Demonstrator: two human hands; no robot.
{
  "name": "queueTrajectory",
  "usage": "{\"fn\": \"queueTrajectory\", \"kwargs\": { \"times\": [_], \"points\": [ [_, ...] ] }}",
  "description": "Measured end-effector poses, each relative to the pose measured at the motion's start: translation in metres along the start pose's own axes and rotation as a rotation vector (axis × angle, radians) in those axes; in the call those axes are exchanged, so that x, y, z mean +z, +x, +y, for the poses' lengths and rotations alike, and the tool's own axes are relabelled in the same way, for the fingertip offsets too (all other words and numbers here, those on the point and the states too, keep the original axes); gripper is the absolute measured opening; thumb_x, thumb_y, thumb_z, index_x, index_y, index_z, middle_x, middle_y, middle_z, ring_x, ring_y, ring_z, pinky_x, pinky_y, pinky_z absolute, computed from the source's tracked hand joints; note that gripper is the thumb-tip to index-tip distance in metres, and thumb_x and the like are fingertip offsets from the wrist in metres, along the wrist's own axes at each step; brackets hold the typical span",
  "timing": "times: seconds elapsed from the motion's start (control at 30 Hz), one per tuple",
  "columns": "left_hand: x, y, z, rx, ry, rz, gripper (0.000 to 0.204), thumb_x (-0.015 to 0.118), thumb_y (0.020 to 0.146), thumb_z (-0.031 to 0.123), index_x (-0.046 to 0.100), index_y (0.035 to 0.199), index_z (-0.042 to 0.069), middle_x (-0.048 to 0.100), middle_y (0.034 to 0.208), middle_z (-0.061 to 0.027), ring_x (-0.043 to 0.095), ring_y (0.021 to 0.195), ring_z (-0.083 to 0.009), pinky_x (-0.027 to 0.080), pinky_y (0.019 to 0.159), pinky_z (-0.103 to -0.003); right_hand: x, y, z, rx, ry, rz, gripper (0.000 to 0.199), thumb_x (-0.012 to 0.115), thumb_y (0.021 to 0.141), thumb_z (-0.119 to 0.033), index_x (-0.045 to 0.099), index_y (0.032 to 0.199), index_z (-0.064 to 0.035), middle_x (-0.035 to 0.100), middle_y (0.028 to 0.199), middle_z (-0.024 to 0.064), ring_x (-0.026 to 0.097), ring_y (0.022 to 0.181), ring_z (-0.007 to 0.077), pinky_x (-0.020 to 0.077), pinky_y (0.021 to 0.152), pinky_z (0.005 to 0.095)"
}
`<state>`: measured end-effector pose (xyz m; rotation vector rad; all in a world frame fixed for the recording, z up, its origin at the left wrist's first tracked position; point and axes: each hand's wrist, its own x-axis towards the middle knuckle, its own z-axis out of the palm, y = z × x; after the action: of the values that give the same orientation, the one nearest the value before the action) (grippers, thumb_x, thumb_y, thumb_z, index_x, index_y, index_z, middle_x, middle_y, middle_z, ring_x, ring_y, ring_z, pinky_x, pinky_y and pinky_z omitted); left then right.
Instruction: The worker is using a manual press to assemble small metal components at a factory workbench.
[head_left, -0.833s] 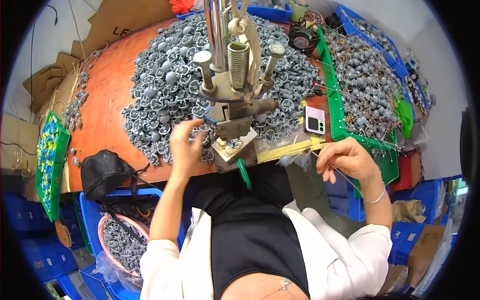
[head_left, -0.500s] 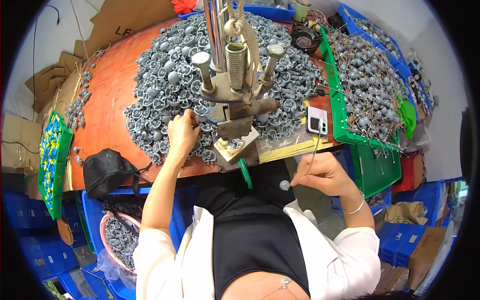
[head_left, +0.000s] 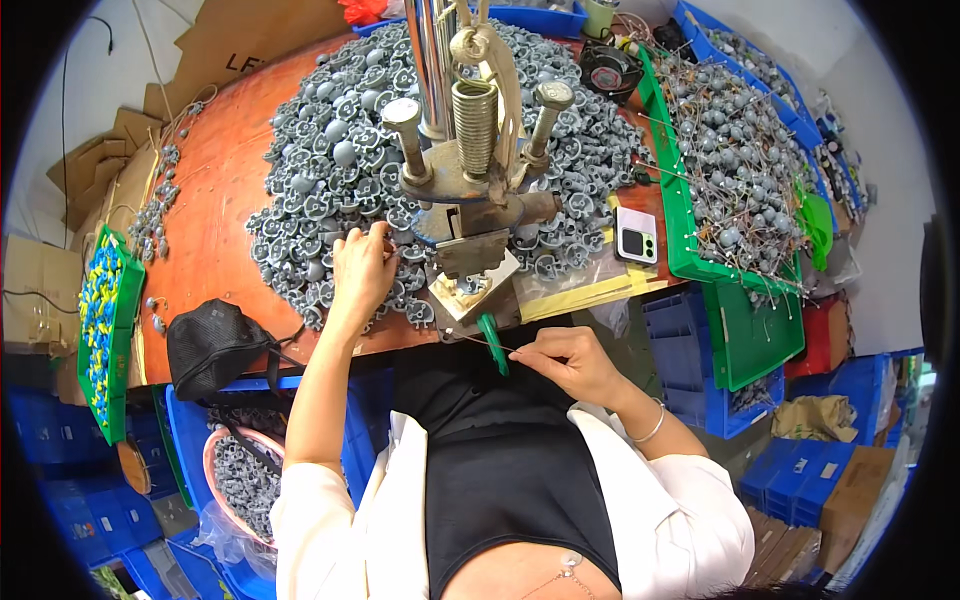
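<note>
My right hand (head_left: 572,364) pinches a thin wire (head_left: 482,343) in front of the bench press (head_left: 470,215). The wire points left past a green loop (head_left: 492,345) hanging below the press's pale fixture block (head_left: 472,288). Its grey ball end is not visible now. At the near edge of a large heap of grey plastic parts (head_left: 330,150), my left hand (head_left: 362,265) has its fingers curled together. Whatever lies between those fingertips is hidden.
A green tray (head_left: 675,200) of wired grey balls stands right, beside a phone (head_left: 636,236) and a small fan (head_left: 611,72). Left are a black mesh bag (head_left: 215,345) and a green tray (head_left: 128,300) of yellow and blue pieces. A blue bin (head_left: 185,420) sits below the bench.
My right hand has moved left, up to the press, and turned the wire from upright to pointing left. The grey ball below its fingers has gone from sight. My left hand has barely moved.
</note>
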<state>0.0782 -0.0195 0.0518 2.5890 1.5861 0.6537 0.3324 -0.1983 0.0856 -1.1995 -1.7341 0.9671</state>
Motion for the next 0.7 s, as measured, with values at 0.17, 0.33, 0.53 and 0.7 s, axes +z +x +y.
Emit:
{"fn": "queueTrajectory", "kwargs": {
  "times": [0.17, 0.33, 0.53, 0.7],
  "points": [
    [0.004, 0.004, -0.001, -0.023, -0.051, -0.087, 0.035, 0.07, 0.07, 0.008, 0.056, 0.103, 0.005, 0.065, 0.076, -0.005, 0.057, 0.084, -0.0257, 0.038, 0.076, -0.039, -0.002, 0.002, 0.003, -0.009, -0.049, -0.013, 0.011, 0.065, 0.084, -0.006, 0.07, 0.092, 0.0004, 0.058, 0.063, 0.0087, 0.053, 0.055, 0.0167, 0.0404, 0.051, 0.0276],
    [0.003, 0.004, -0.004, 0.035, -0.004, -0.077, 0.045, 0.069, 0.069, 0.005, 0.054, 0.111, 0.003, 0.063, 0.078, -0.0089, 0.057, 0.084, -0.0275, 0.04, 0.076, -0.04, -0.003, 0.01, -0.012, 0.208, 0.0, -0.014, 0.014, 0.061, 0.085, -0.004, 0.068, 0.096, 0.0009, 0.063, 0.068, 0.0096, 0.06, 0.059, 0.016, 0.0459, 0.056, 0.0262],
    [-0.018, -0.017, 0.003, -0.101, -0.482, 0.254, 0.042, 0.063, 0.078, -0.004, 0.055, 0.119, 0.0, 0.056, 0.087, -0.0059, 0.054, 0.075, -0.0166, 0.043, 0.067, -0.028, 0.008, 0.02, 0.004, 0.009, -0.07, 0.139, 0.011, 0.064, 0.084, -0.007, 0.066, 0.083, 0.003, 0.059, 0.065, 0.0098, 0.055, 0.055, 0.0146, 0.0421, 0.052, 0.0273],
    [-0.007, -0.055, 0.044, -0.554, -1.744, 0.138, 0.027, 0.066, 0.079, -0.007, 0.06, 0.103, 0.004, 0.063, 0.104, -0.0047, 0.056, 0.08, -0.0063, 0.044, 0.067, -0.019, 0.027, 0.034, -0.004, 0.002, -0.021, 0.172, 0.015, 0.065, 0.084, -0.01, 0.063, 0.076, 0.0029, 0.054, 0.06, 0.0076, 0.046, 0.05, 0.0134, 0.0346, 0.047, 0.0278]
  ]
}}
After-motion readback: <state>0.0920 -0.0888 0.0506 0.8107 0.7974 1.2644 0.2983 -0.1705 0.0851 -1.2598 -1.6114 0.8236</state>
